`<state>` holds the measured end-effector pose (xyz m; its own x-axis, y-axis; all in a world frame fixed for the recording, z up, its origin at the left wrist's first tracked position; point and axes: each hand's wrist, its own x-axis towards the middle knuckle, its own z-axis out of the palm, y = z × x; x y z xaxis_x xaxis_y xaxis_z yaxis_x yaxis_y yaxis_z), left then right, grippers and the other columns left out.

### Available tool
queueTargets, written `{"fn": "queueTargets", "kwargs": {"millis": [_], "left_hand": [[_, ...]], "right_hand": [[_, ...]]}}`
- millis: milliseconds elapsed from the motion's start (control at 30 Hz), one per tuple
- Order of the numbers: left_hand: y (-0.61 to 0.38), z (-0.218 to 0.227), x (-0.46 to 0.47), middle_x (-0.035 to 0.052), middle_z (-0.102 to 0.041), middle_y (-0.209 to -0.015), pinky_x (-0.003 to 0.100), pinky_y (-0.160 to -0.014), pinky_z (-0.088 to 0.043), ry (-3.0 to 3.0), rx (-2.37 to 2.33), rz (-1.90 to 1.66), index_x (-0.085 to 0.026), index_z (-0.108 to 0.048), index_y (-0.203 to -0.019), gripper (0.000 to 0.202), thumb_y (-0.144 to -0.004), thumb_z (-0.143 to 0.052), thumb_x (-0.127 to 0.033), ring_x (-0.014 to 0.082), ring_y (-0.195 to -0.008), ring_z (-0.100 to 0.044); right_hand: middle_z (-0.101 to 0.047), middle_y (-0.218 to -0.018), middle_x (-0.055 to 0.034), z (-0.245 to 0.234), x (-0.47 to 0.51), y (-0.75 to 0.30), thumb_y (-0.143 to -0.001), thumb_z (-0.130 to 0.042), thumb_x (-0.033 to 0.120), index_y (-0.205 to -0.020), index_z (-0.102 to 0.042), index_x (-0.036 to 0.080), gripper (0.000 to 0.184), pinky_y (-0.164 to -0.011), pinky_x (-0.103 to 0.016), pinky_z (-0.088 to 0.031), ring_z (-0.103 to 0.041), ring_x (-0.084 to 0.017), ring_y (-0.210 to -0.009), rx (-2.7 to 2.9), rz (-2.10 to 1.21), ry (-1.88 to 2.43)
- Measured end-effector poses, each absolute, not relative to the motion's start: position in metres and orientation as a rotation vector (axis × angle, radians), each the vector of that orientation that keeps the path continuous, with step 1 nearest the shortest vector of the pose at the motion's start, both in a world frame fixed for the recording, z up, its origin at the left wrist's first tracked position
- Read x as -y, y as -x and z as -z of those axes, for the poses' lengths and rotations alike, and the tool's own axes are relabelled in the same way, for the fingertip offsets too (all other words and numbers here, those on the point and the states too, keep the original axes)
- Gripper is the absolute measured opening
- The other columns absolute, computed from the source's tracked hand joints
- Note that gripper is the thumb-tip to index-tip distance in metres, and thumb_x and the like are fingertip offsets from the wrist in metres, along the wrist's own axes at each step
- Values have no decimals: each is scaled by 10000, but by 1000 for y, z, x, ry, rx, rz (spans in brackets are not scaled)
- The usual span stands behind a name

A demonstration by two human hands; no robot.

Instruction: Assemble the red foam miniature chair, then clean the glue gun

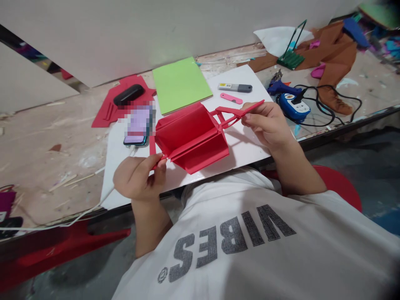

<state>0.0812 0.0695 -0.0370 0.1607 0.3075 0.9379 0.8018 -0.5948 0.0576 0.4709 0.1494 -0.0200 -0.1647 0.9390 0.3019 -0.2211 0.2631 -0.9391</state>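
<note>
Between my two hands is a red folded-paper structure [193, 133], box-like with an open top, an inner divider and thin strips projecting from both ends. My left hand [140, 173] is closed, pinching a strip at its near left end. The fingers of my right hand [265, 123] are closed on the strip at its right end. Underneath lies a white board [250, 146]. Just left of the structure, a phone [139, 125] with a cable plugged in rests on the board's edge.
A green pad [183, 85], a box cutter [235, 87] and a pink small cutter [231, 98] lie behind. Red paper pieces [106, 104] with a black case [128, 95] are at left. At right are a glue gun [283, 87], a blue power socket [293, 107] and brown sheets [336, 62].
</note>
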Motion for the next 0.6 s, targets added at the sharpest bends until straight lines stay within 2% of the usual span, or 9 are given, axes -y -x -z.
{"fn": "queueTargets", "kwargs": {"millis": [133, 300, 467, 533, 600], "left_hand": [[-81, 40, -71, 62, -703, -692, 374, -663, -386, 1988, 999, 1403, -244, -932, -1025, 248, -1050, -856, -479, 215, -599, -591], [-78, 46, -73, 73, -685, -665, 383, -671, -391, 1951, 1089, 1367, -234, -910, -919, 386, -1026, -843, -599, 222, -599, -587], [-76, 50, -73, 73, -669, -671, 383, -679, -397, 1956, 1114, 1351, -229, -867, -893, 413, -1031, -836, -616, 221, -608, -582], [-75, 48, -71, 52, -604, -636, 376, -666, -358, 1919, 1134, 1367, -227, -804, -827, 478, -1053, -802, -647, 206, -592, -524], [-75, 41, -69, 4, -444, -570, 374, -644, -296, 1818, 1209, 1464, -246, -638, -699, 646, -1082, -708, -761, 181, -558, -398]], "right_hand": [[-704, -848, -3, 19, -150, -464, -880, -1024, 413, -917, -860, 246, 236, -925, -517, -748, -786, -245, -921, 1295, -1065, 751], [-680, -779, 16, 19, -151, -460, -868, -977, 320, -853, -822, 232, 178, -741, -372, -668, -687, -170, -759, 1265, -1036, 819], [-729, -778, 12, 20, -152, -457, -899, -945, 347, -867, -838, 225, 166, -651, -313, -580, -627, -144, -710, 1243, -987, 925], [-765, -818, 9, 19, -153, -458, -888, -947, 371, -904, -881, 231, 155, -644, -296, -560, -637, -140, -728, 1230, -912, 949], [-775, -825, 10, 17, -153, -460, -880, -953, 388, -942, -920, 245, 160, -638, -283, -541, -627, -131, -728, 1207, -852, 954]]}}
